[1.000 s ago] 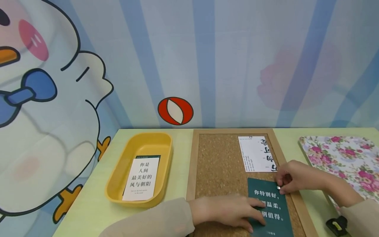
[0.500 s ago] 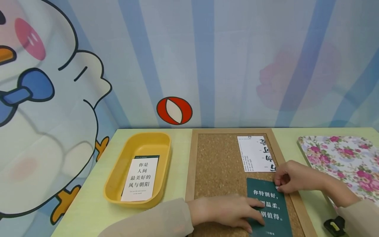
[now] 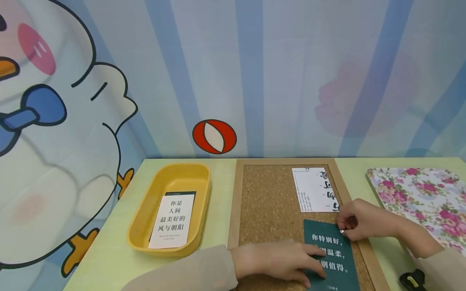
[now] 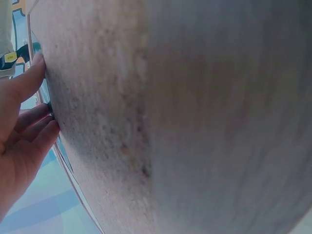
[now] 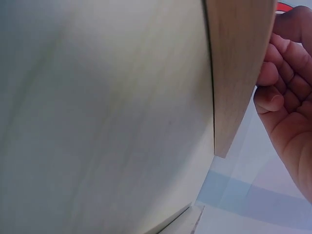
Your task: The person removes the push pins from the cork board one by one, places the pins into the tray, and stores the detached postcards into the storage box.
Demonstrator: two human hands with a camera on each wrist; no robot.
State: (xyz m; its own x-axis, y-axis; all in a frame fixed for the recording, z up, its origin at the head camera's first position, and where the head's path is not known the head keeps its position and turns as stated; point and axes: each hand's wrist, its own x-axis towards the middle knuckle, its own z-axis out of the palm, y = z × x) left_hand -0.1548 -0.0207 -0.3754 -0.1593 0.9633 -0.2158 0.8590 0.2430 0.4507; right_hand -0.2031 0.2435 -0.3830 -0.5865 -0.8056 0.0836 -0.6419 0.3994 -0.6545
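A dark green card (image 3: pixel 340 256) with white characters lies on the wood-framed corkboard (image 3: pixel 269 202), toward its right side. My left hand (image 3: pixel 278 258) rests across the card's left part with fingers spread; in the left wrist view its fingers (image 4: pixel 46 131) reach the board's surface. At the card's upper right corner, my right hand (image 3: pixel 360 218) pinches a small silvery push pin (image 3: pixel 342 231) between thumb and fingers, mostly hidden. The right wrist view shows the curled right fingers (image 5: pixel 268 75) just beyond the board's frame. Above the green card, a white card (image 3: pixel 313 192) carries a pin at its top edge.
To the left, a yellow basket (image 3: pixel 140 224) contains a white card (image 3: pixel 172 220) over a dark green one. A floral tray (image 3: pixel 411 194) lies right of the board. Beside the right sleeve is a black buckle-like thing (image 3: pixel 413 279). A cartoon-printed backdrop stands behind the table (image 3: pixel 220 218).
Both hands stay at the green card. The pin's head, plainly visible a second ago, now shows less between the right fingertips. The head view has shifted very slightly.
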